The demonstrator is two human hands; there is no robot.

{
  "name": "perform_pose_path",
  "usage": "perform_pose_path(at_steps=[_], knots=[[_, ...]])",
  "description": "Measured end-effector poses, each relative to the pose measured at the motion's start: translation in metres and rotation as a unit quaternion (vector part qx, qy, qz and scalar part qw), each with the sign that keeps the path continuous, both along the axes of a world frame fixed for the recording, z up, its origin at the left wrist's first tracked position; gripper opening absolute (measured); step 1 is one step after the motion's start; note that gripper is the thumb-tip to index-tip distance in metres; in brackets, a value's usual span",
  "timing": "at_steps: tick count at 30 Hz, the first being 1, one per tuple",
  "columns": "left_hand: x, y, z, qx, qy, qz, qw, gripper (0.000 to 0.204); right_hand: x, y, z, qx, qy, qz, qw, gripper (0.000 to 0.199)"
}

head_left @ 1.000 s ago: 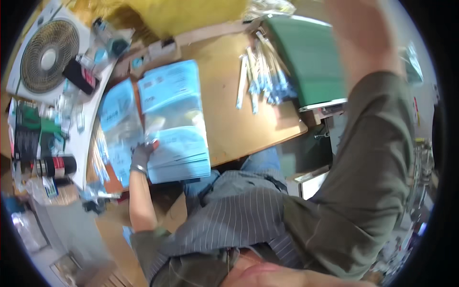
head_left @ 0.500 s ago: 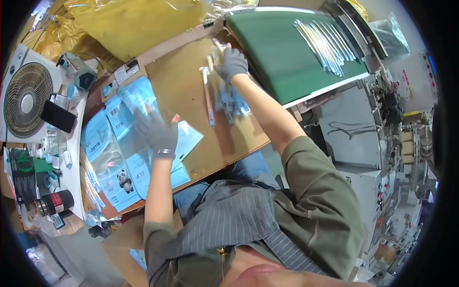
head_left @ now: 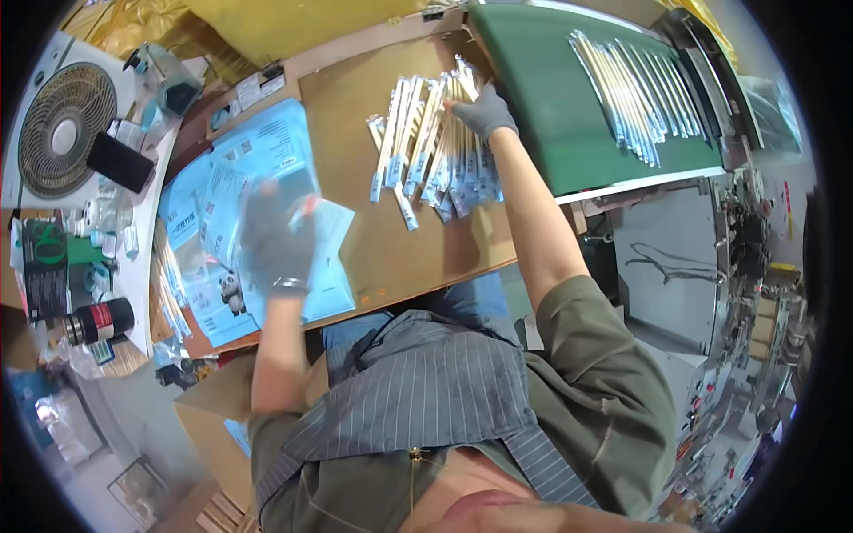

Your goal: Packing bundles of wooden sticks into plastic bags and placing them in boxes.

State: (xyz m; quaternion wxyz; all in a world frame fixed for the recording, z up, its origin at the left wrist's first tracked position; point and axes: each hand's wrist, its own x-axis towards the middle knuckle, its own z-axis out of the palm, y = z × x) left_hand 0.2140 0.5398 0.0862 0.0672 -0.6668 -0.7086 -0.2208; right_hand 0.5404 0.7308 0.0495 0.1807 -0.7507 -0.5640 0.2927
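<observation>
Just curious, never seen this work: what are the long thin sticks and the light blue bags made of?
The sticks look like wood or bamboo sealed in clear glossy film, though they are too small to be sure. The blue bags look like thin shiny plastic, with glare on them.

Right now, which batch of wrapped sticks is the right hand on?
The fanned pile of wrapped sticks on the brown board, under the right hand. The neat row on the green belt lies untouched.
</observation>
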Motion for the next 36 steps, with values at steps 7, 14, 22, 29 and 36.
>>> perform_pose_path(at_steps=[7, 14, 22, 29, 36], knots=[[0.094, 0.108, -0.069, -0.248, -0.621, 0.114, 0.735, 0.092, -0.075, -0.063, 0.018, 0.028, 0.245, 0.105, 0.963, 0.088], [0.106, 0.059, -0.001, -0.215, -0.686, -0.004, 0.695, 0.056, -0.084, -0.097, 0.006, -0.124, 0.685, 0.063, 0.715, 0.030], [0.078, 0.026, 0.053, -0.107, -0.564, -0.302, 0.761, 0.082, -0.069, -0.132, 0.089, 0.136, 0.627, 0.276, 0.716, 0.104], [0.093, 0.007, 0.032, -0.225, -0.568, -0.296, 0.734, 0.084, -0.079, -0.176, 0.110, 0.015, 0.558, 0.157, 0.815, 0.078], [0.092, -0.069, 0.026, -0.324, -0.785, -0.212, 0.483, 0.055, -0.069, -0.179, 0.115, -0.146, 0.552, 0.402, 0.716, 0.042]])
